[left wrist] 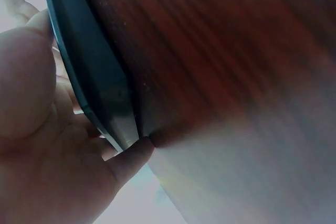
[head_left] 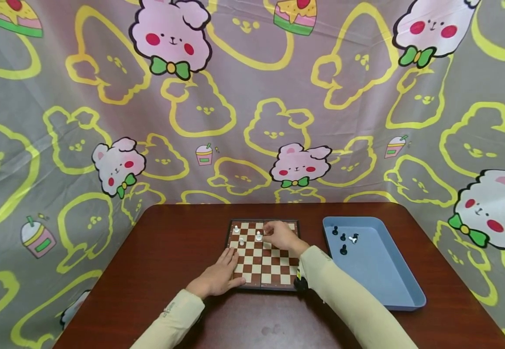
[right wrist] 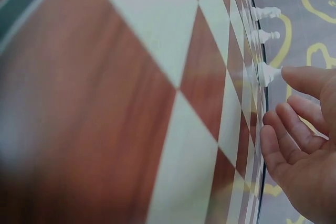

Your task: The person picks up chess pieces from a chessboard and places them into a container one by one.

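A brown-and-cream chessboard [head_left: 274, 278] lies on the table. My left hand [head_left: 219, 277] rests along its left side, fingers extended over the edge; in the left wrist view the palm [left wrist: 31, 129] lies beside the board's dark side [left wrist: 97, 61]. Over the far part of the board is my right hand [head_left: 284, 236], next to a white chess piece [head_left: 258, 236]. In the right wrist view a fingertip [right wrist: 294, 74] meets or nearly meets the top of that upright piece [right wrist: 269, 74], while the other fingers are loosely bent. Two more white pieces stand farther left, one [head_left: 236, 229] behind the other [head_left: 241, 241].
On the right a blue-grey tray [head_left: 372, 281] holds several black chess pieces [head_left: 343, 249] and a white one [head_left: 353, 240]. The dark red wooden table [head_left: 169, 242] extends around the board. A cartoon-print curtain [head_left: 252, 72] hangs behind and at both sides.
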A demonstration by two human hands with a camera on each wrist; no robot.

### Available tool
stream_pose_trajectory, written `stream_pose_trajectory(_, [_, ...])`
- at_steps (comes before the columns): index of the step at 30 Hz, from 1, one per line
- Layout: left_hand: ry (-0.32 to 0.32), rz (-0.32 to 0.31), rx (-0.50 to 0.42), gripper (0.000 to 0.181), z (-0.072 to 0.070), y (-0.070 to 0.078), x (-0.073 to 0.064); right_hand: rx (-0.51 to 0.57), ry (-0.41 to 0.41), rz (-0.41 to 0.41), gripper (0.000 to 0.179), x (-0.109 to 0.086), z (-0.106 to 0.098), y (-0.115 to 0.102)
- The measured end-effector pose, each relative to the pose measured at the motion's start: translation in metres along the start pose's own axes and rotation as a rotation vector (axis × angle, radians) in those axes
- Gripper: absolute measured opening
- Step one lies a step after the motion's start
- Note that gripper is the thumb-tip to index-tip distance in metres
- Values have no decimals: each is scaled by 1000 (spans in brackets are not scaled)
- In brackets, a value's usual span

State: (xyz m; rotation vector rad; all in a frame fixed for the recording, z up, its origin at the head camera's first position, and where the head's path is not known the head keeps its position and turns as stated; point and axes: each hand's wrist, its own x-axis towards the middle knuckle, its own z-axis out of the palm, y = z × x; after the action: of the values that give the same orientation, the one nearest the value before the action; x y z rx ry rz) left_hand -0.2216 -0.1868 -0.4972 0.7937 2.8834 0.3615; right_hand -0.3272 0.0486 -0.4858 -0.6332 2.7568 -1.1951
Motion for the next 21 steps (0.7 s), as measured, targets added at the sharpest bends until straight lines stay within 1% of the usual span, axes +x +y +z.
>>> stream_pose_trajectory(3, [3, 0, 5, 81, 0, -1, 0, -22, -12, -15, 29, 2, 2, -1])
stream_pose_trajectory(7, [-2, -3, 4, 81, 1, -1, 0, -29, -27, -10, 28, 4, 5, -4])
stream_pose_trajectory(10, [-2, -5, 3, 81, 1, -1, 0, -27, -28, -6, 28, 4, 7, -6])
stream_pose_trajectory(15, [3, -11, 11, 81, 0, -2, 0, -36, -20, -24, 27, 7, 10, -7])
stream_pose_trajectory(18, [0, -11, 16, 82, 1, -2, 1, -36, -21, -26, 24, 8, 11, -7])
stream_pose_trajectory(21, [-3, -11, 19, 82, 2, -2, 0, -28, -23, -22, 18, 8, 12, -7])
